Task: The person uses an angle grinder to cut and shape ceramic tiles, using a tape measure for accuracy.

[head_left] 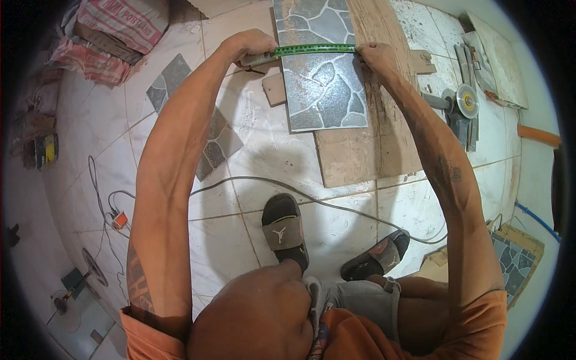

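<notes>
A green tape measure blade (315,48) stretches across a grey stone-patterned tile (324,99), which lies on wooden boards (372,153). At the tile's left side, my left hand (255,45) is closed on the tape measure's case, partly hidden under the fingers. At the right side, my right hand (372,55) pinches the other end of the blade, just beyond the tile's edge.
An angle grinder (459,108) lies at right. Cut tile pieces (219,147) sit left of the boards. Printed sacks (129,27) are stacked upper left. A cable (273,183) crosses the floor near my sandalled feet, leading toward an orange socket (120,220).
</notes>
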Demonstrator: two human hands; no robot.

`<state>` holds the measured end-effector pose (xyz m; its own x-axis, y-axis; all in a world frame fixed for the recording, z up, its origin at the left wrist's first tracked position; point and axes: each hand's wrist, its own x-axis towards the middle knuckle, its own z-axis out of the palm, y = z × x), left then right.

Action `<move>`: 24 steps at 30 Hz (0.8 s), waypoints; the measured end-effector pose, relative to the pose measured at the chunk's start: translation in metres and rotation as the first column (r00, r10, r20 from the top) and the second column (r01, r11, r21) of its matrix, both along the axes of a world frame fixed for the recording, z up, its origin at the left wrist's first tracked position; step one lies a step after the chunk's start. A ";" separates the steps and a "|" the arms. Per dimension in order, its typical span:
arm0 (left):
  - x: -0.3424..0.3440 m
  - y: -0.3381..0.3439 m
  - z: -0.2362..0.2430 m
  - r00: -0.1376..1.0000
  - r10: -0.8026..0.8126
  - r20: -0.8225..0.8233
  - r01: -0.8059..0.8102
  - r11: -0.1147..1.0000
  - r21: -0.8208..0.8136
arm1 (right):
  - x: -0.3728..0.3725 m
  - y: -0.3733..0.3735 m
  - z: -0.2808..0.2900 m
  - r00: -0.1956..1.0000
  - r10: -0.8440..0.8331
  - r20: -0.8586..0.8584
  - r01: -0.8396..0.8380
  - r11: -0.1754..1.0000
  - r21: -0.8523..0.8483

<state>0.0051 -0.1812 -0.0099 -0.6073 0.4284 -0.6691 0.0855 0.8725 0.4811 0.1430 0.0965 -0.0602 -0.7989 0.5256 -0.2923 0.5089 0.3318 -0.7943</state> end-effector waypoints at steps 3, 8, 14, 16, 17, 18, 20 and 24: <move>0.001 0.002 0.001 1.000 0.011 0.002 -0.011 1.000 -0.003 | 0.001 0.002 -0.001 1.000 0.004 0.004 -0.004 1.000 -0.013; 0.001 0.001 -0.003 0.999 0.036 0.008 -0.036 0.999 0.003 | 0.001 0.000 -0.003 1.000 -0.003 -0.021 0.003 1.000 0.000; -0.004 0.002 0.000 1.000 0.028 0.005 -0.028 1.000 -0.008 | -0.002 0.000 -0.001 1.000 -0.007 -0.014 0.007 1.000 -0.001; -0.006 -0.002 -0.001 0.999 0.026 0.031 -0.026 1.000 0.010 | -0.002 -0.003 0.001 1.000 0.014 -0.007 -0.015 1.000 -0.012; -0.007 -0.006 -0.001 0.999 0.033 0.029 -0.033 0.999 0.006 | -0.003 -0.006 0.001 0.999 0.034 0.000 -0.034 0.999 -0.022; -0.003 0.001 0.001 1.000 0.019 0.020 -0.019 0.999 0.025 | -0.001 0.001 -0.003 1.000 0.029 0.004 -0.029 0.999 -0.017; 0.003 0.010 0.007 1.000 0.014 0.006 -0.014 0.999 0.043 | 0.003 0.014 -0.014 0.994 0.059 -0.095 -0.060 0.998 -0.010; 0.020 -0.010 0.003 0.995 -0.009 -0.097 0.016 0.997 0.072 | 0.009 -0.003 0.010 0.989 0.141 -0.052 -0.146 0.983 -0.114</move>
<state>0.0247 -0.1911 -0.0066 -0.6617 0.4815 -0.5747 0.1452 0.8343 0.5318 0.1520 0.0938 -0.0499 -0.8767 0.3690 -0.3085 0.4270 0.3020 -0.8523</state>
